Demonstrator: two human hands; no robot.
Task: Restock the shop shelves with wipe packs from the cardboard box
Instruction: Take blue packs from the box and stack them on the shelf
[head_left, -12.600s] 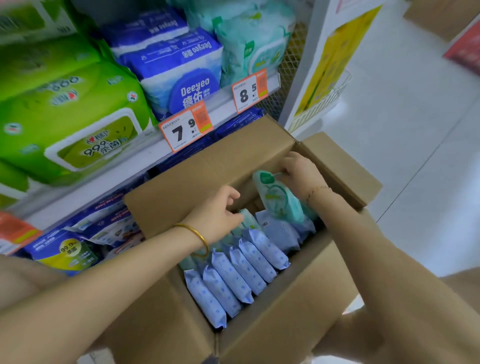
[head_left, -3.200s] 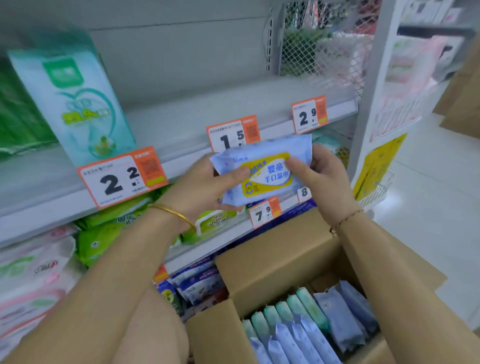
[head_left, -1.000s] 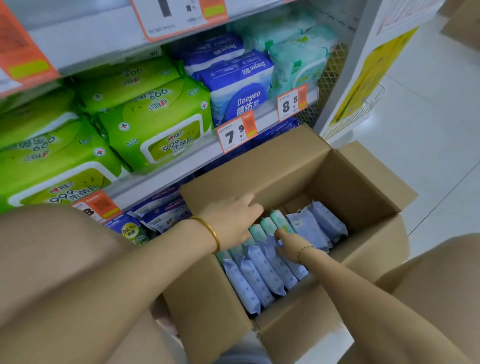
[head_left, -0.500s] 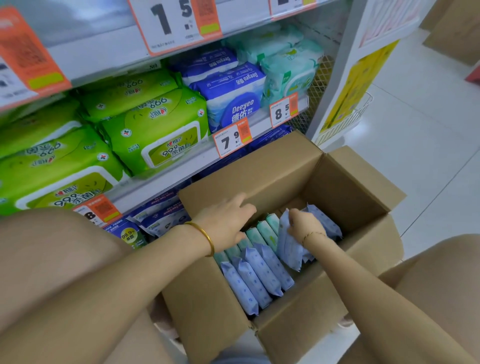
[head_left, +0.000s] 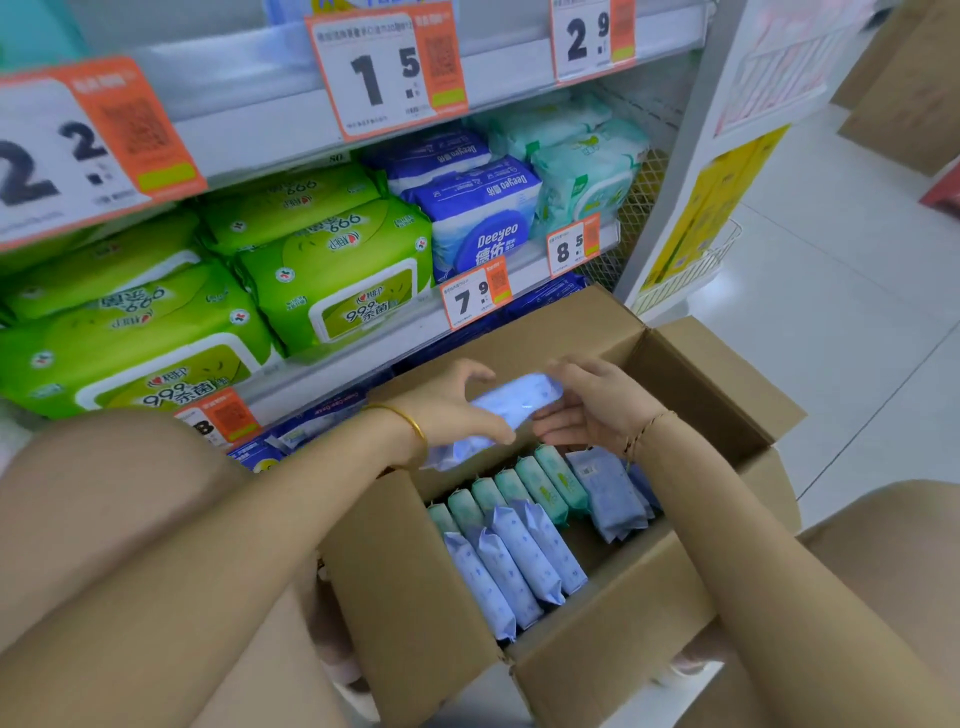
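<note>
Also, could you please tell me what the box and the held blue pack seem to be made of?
Box: brown cardboard, matte, judging by its thick, creased flaps. Blue pack: probably thin plastic film, fairly glossy, since light glints on it and its end looks crumpled.

1. Cardboard box (head_left: 597, 670) at 6 o'clock, in front of the shelves (head_left: 260, 135) at 12;
2. rows of wipe packs (head_left: 524, 561) stand inside the box;
3. a single pack (head_left: 514, 402) above them, held between the left hand (head_left: 447, 410) at its 9 and the right hand (head_left: 592, 410) at its 3.
</note>
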